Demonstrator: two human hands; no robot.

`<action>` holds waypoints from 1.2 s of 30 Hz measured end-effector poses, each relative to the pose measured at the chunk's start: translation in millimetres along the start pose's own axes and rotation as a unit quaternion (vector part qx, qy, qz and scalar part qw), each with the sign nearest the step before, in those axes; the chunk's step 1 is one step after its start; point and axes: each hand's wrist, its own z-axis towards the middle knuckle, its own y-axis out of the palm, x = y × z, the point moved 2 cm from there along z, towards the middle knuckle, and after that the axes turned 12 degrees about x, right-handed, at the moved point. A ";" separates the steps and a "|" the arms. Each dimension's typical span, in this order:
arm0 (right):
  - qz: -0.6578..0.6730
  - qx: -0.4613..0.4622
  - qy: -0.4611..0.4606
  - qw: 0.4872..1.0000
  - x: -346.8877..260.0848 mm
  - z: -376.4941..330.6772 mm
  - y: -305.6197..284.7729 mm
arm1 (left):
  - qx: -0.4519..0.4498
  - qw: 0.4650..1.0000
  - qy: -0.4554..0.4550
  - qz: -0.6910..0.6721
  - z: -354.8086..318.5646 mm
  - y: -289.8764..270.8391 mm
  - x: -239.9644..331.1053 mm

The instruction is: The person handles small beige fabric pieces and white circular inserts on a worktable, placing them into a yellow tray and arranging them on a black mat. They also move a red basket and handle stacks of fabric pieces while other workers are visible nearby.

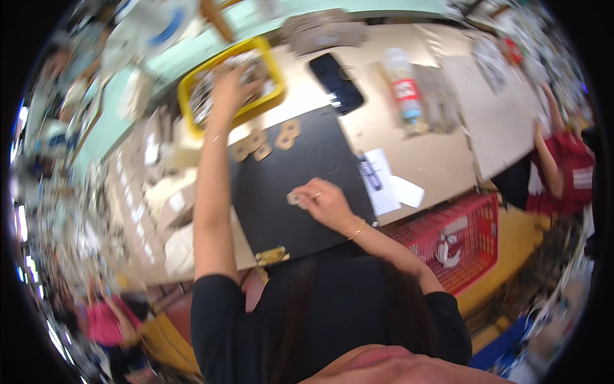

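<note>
My left hand (238, 86) reaches far forward into a yellow basket (279, 80) full of small pale and dark pieces. Its fingers are blurred among them. Over the middle of a black mat (288, 169), my right hand (325, 203) pinches a small pale piece (293, 198) between thumb and fingertips; the piece is too small to name. Several flat tan pieces with a dark mark in the middle (258, 142) lie along the mat's far edge, partly overlapping. A strip of yellowish scraps (272, 256) lies at the mat's near left corner.
Beyond the mat are a dark phone (336, 83), a bottle with a red label (404, 96) and stacked brown-grey pieces (323, 31). White papers (382, 182) sit at right, above a red plastic basket (473, 262). Stacked pieces (137, 205) line the left. Other people work on both sides.
</note>
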 end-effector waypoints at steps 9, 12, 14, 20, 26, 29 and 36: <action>-0.014 0.014 -0.032 0.999 3.7 -4.7 -4.7 | -0.060 0.994 0.076 0.050 2.6 4.8 -7.4; -0.014 0.013 -0.035 0.999 6.8 -6.6 -2.8 | -0.099 0.992 0.059 0.053 0.1 -1.6 -6.3; -0.017 0.014 -0.040 0.999 7.7 -7.8 -2.7 | -0.121 0.990 0.044 0.053 0.4 -3.1 -5.9; -0.023 0.002 -0.038 0.999 5.2 -8.1 -4.2 | -0.175 0.976 0.072 0.110 5.3 0.8 -5.9; -0.013 0.017 -0.028 0.999 11.7 -12.0 1.6 | -0.191 0.966 0.100 0.144 7.3 14.2 -10.9; -0.003 0.021 -0.023 1.000 16.9 -15.6 5.3 | -0.142 0.970 0.112 0.165 3.5 22.0 -11.8; 0.008 0.035 -0.012 0.999 19.2 -19.6 8.8 | -0.103 0.964 0.157 0.188 1.2 21.0 -1.2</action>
